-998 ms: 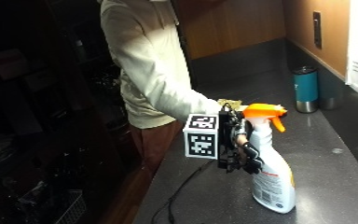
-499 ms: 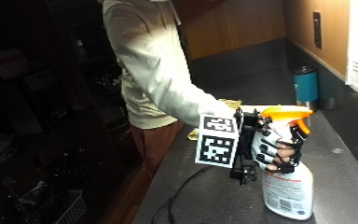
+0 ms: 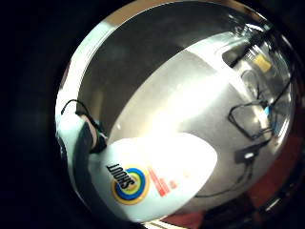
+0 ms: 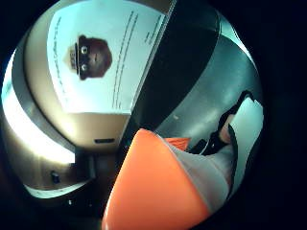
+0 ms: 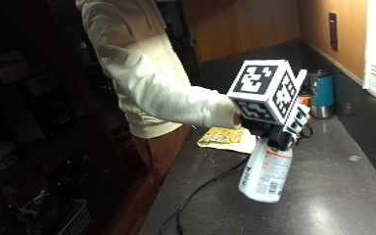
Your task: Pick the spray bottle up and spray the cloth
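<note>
Compared with a moment ago, the gloved right hand (image 5: pixel 291 125), fingers curled round the neck of the spray bottle (image 5: pixel 266 172), holds it higher above the counter (image 5: pixel 331 205), nearer the yellow cloth (image 5: pixel 227 137).

The spray bottle (image 5: pixel 266 174) is smooth white plastic with a glossy printed label, its trigger head (image 4: pixel 153 191) glossy orange plastic. The desk (image 5: pixel 331 196) is dark speckled stone, polished enough to mirror light. At the bottle's 10 o'clock lies a crumpled yellow cloth (image 5: pixel 227 138). The wall panel (image 5: pixel 253 24) looks like matt wood; the poster (image 4: pixel 103 52) is paper.
</note>
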Motion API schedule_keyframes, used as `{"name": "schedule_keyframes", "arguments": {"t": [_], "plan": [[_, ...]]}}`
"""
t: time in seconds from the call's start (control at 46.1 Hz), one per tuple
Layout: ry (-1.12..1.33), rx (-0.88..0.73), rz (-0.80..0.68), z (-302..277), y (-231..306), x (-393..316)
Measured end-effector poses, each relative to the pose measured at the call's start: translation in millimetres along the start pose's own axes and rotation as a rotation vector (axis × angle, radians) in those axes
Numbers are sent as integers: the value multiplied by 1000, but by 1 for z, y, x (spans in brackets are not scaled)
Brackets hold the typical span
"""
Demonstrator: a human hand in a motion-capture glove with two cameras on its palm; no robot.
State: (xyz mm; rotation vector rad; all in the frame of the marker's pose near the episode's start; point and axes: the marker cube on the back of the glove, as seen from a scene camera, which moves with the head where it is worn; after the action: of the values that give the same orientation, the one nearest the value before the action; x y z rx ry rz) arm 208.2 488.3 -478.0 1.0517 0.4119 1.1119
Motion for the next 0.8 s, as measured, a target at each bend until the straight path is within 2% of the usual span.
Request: {"name": "schedule_keyframes", "arguments": {"t": [0.195, 0.39, 0.477, 0.803], "plan": [[329, -235, -236, 11, 46, -50], [654, -359, -505, 49, 115, -102], [771, -390, -612, 62, 143, -121], [1149, -368, -767, 134, 248, -184]]}}
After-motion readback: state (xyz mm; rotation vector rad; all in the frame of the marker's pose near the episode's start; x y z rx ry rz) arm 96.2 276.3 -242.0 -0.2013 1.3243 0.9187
